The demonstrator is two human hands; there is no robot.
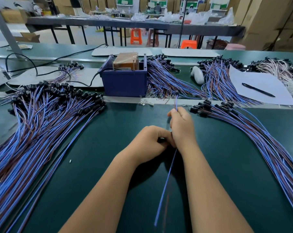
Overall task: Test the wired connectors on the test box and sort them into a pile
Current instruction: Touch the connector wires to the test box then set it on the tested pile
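My right hand (182, 126) grips a blue and brown wired connector (176, 101) whose small tip points up toward the blue test box (124, 81). Its wires (166, 185) trail down between my forearms. My left hand (149, 142) is curled around a black connector end (161, 140), touching my right hand. A large pile of wired connectors (41, 125) with black heads lies to the left. A thinner bundle (253, 132) lies to the right. The box holds an orange block (126, 60) and two upright pins.
More wire bundles (167, 79) lie behind and right of the box. A white sheet (260, 88) with a black pen (258, 89) sits at right, a white object (197, 74) beside it. A black cable (41, 66) runs left of the box. A metal strip (125, 100) crosses the green table.
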